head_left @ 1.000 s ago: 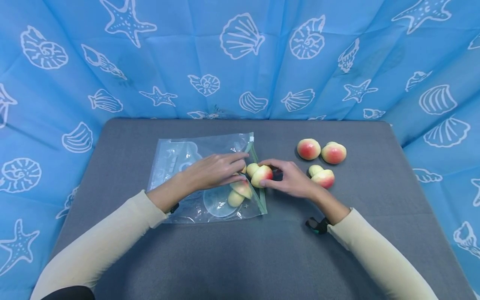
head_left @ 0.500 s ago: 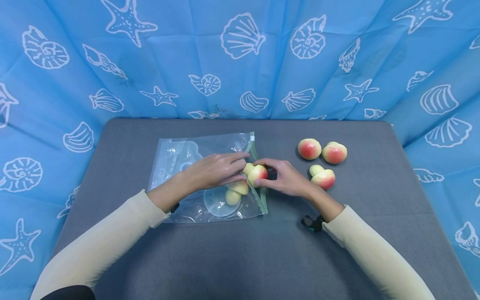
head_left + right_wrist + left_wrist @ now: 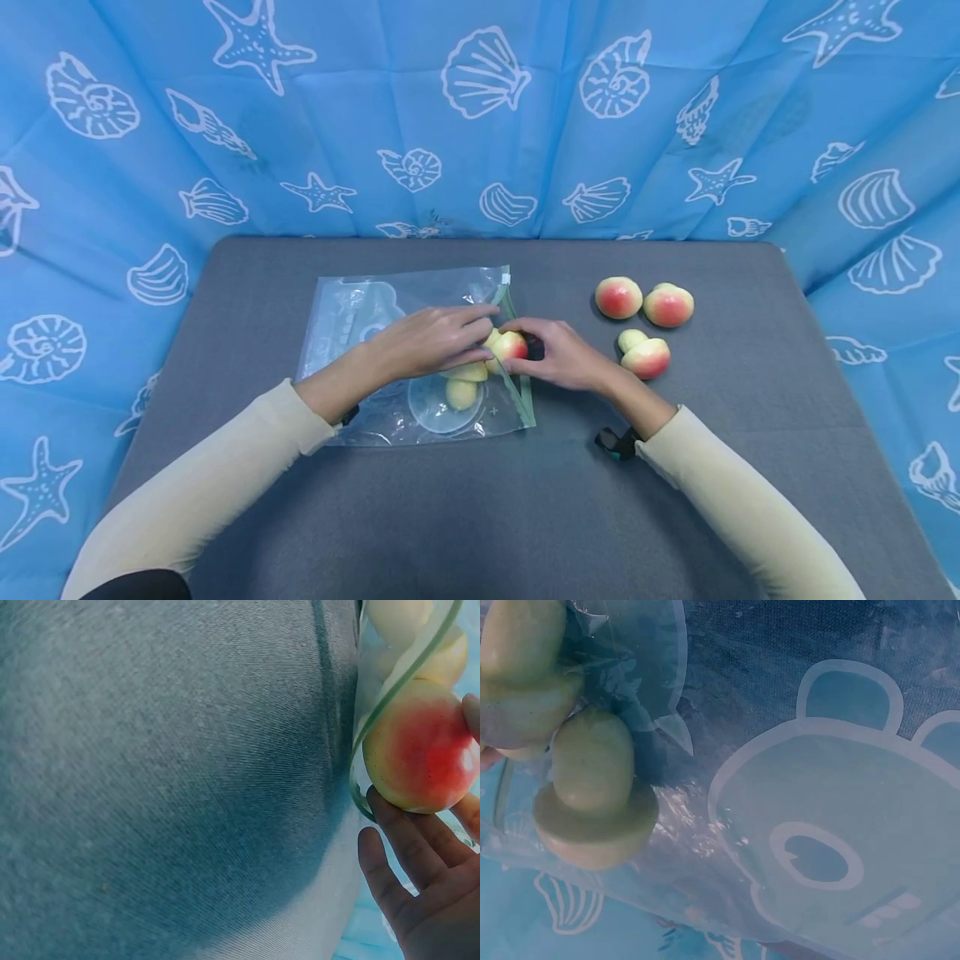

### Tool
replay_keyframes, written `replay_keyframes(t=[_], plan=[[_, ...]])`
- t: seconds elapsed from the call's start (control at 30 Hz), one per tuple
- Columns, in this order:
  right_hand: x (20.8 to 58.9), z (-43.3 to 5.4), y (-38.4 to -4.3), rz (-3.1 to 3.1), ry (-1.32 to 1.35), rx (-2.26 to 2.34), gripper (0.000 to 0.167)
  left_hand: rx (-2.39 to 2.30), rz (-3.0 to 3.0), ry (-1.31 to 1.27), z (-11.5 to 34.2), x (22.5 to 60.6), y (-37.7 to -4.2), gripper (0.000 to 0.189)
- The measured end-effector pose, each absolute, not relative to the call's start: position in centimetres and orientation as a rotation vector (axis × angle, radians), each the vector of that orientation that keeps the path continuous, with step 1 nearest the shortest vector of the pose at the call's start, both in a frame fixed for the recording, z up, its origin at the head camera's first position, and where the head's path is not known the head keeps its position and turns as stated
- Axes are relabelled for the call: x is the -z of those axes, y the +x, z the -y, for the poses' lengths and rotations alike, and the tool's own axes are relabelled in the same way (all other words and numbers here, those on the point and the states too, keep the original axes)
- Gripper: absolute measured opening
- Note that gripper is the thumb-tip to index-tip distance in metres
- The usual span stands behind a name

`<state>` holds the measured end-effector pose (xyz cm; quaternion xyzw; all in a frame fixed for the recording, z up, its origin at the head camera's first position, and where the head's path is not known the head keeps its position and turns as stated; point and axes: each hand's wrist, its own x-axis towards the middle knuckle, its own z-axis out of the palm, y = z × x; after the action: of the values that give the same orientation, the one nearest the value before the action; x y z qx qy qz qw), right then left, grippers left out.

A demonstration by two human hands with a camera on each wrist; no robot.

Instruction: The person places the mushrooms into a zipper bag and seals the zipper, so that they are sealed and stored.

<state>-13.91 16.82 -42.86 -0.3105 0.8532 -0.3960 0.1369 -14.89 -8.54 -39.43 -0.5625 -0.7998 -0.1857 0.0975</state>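
The right hand [image 3: 562, 354] is pinching a mushroom [image 3: 511, 347] across its cap, thumb and fingers parted only as wide as the cap, the stem pointing into the bag [image 3: 360, 304]. The mushroom is sitting in the bag's mouth. Pushing from behind the cap, low and straight, and letting go only once the cap is clearing the green seal [image 3: 525, 402], should avoid snagging. The left hand [image 3: 442, 337] is holding the upper lip back with bent fingers, its thumb hidden; keeping that gap wide should help. Another mushroom [image 3: 461, 393] is lying inside; three others [image 3: 647, 358] are resting to the right.
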Motion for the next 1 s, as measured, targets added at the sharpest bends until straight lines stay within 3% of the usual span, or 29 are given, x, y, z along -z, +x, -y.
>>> replay_keyframes(t=[0.53, 1.0], plan=[[42.8, -17.6, -13.4, -2.522, -0.91, 1.064, 0.06, 0.538, 2.383, -1.644, 8.6, 39.5, -14.8, 0.024], [42.7, -17.9, -13.3, -2.573, -0.891, 1.119, 0.046, 0.527, 2.387, -1.651, 8.5, 39.4, -14.8, 0.023]])
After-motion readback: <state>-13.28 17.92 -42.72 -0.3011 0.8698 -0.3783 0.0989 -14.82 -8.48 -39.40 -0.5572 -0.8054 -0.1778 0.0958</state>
